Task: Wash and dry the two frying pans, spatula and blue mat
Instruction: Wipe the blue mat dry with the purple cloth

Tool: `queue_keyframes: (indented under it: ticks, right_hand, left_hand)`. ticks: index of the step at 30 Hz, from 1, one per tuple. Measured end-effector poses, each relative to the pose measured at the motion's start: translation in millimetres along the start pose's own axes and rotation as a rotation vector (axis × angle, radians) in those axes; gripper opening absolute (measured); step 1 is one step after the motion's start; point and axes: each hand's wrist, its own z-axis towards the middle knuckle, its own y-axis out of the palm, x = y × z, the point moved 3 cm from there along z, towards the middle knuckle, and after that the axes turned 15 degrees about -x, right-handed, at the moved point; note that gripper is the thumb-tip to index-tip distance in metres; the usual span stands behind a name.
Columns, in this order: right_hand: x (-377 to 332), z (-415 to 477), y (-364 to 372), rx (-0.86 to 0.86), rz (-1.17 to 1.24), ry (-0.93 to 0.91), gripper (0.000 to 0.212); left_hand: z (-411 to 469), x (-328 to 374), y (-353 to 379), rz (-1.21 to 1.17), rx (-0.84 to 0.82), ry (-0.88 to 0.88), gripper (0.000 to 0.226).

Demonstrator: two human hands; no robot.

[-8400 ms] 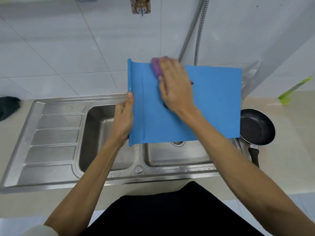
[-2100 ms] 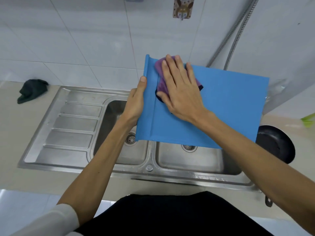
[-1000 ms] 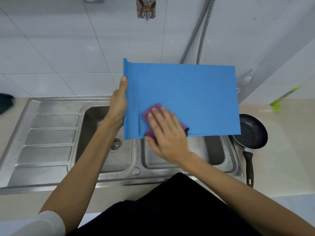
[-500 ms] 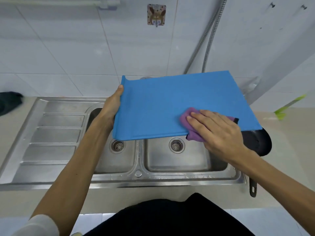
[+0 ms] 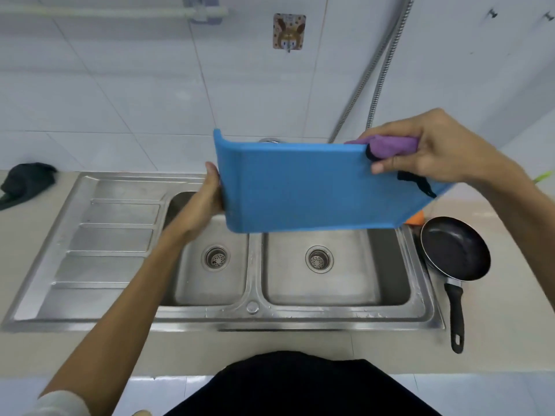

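Note:
I hold the blue mat (image 5: 306,187) flat and slightly tilted above the double sink (image 5: 255,307). My left hand (image 5: 204,205) grips its left edge, by the upturned lip. My right hand (image 5: 432,148) pinches the mat's far right corner through a purple cloth (image 5: 390,147) with black trim. One black frying pan (image 5: 455,249) sits on the counter to the right of the sink, handle toward me. The second pan and the spatula are not identifiable in this view.
A dark rag (image 5: 25,181) lies on the counter at far left, beyond the ribbed drainboard (image 5: 111,235). Two metal hoses (image 5: 378,76) hang down the tiled wall. Something orange (image 5: 416,219) peeks from under the mat. A green item (image 5: 543,177) shows at the right edge.
The mat has tipped from upright to nearly flat. My right hand with the cloth has slid from the mat's lower left, along the near edge, up to its far right corner.

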Motion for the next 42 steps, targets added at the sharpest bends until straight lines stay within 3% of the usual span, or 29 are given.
queue_keyframes:
  ticks: [2,4,7,12,14,16,19,21,26,31,34,38,42]
  right_hand:
    - [13,4,-5,-0.041,0.201,0.012,0.048]
    - [19,7,-8,-0.032,0.271,0.004,0.048]
    - [27,13,-4,0.108,0.299,0.011,0.055]
    - [51,9,21,0.854,-0.03,0.06,0.04]
    - [60,-3,44,1.152,0.027,0.168,0.038]
    - [65,-7,67,1.292,0.055,0.279,0.047]
    - [52,9,87,1.224,0.047,0.386,0.071]
    - [28,27,99,1.154,0.017,0.298,0.078]
    - [-57,66,111,1.02,-0.113,-0.053,0.058]
    - [-84,70,71,1.137,-0.209,-0.117,0.04]
    - [-83,63,63,1.169,-0.224,-0.151,0.037]
    - [-85,54,101,1.106,-0.235,-0.183,0.038]
    - [-86,42,170,0.944,-0.182,-0.208,0.048]
  left_hand:
    - [-9,-2,17,-0.006,-0.024,0.107,0.074]
    - [-19,4,33,0.064,0.074,0.237,0.062]
    - [-23,21,43,-0.06,0.192,0.331,0.045]
    - [-19,28,47,-0.178,0.291,0.267,0.044]
    - [-20,32,46,-0.199,0.302,0.27,0.043]
    - [-22,36,50,-0.201,0.286,0.292,0.045]
    - [-22,42,62,-0.164,0.251,0.302,0.047]
    - [-18,46,72,-0.111,0.241,0.293,0.042]
    - [-8,58,93,-0.051,0.193,0.34,0.039]
    - [-9,75,96,0.058,0.195,0.304,0.098]
    - [-9,85,100,0.012,0.088,0.302,0.125]
    - [-5,99,106,-0.045,0.072,0.348,0.115]
    - [1,100,103,-0.18,0.142,0.281,0.101]
